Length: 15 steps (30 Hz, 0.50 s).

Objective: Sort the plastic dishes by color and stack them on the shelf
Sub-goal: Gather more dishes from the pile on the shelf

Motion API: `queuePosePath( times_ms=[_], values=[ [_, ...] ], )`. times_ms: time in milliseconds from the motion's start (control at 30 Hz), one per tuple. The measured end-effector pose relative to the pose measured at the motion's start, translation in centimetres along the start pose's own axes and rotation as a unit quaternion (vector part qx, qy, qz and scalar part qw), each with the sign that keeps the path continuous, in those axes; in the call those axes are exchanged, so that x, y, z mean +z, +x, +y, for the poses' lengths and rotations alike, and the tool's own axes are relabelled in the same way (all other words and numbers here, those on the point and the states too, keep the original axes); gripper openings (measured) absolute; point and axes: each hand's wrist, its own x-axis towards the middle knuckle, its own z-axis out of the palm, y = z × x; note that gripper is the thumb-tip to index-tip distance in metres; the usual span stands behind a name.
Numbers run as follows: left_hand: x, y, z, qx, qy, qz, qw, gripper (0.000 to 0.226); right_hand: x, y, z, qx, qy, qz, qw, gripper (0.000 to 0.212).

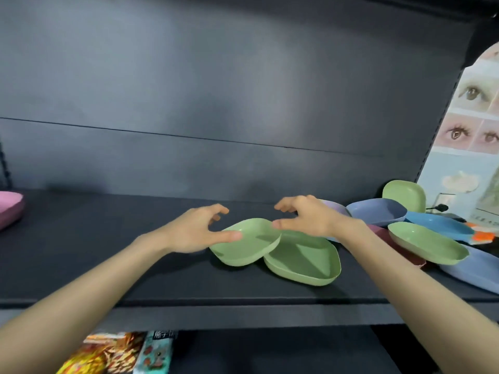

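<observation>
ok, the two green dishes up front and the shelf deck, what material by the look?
The green dishes: plastic, satin-matte; thin curved walls, even pastel colour, soft highlights. The shelf: dark matte surface with a faint broad sheen; painted metal or laminate, cannot tell which.

Dark grey back panel [216, 90], eye-printed poster [475, 117] at right.
</observation>
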Motion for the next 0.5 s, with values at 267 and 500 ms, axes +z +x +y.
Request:
queuePosePath(
  times_ms=[267,500],
  values=[
    [2.5,-2.5,-0.1,-0.086,-0.115,-0.021,0.989,0.146,0.6,-1.1,1.2,-0.046,0.062,-0.022,0.997,0.069],
    [4.6,-3.0,-0.1,-0.105,-0.141,0.021,0.984,0.139,1.7,-1.1,1.5,-0.072,0.085,-0.05,0.993,0.062]
  ],
)
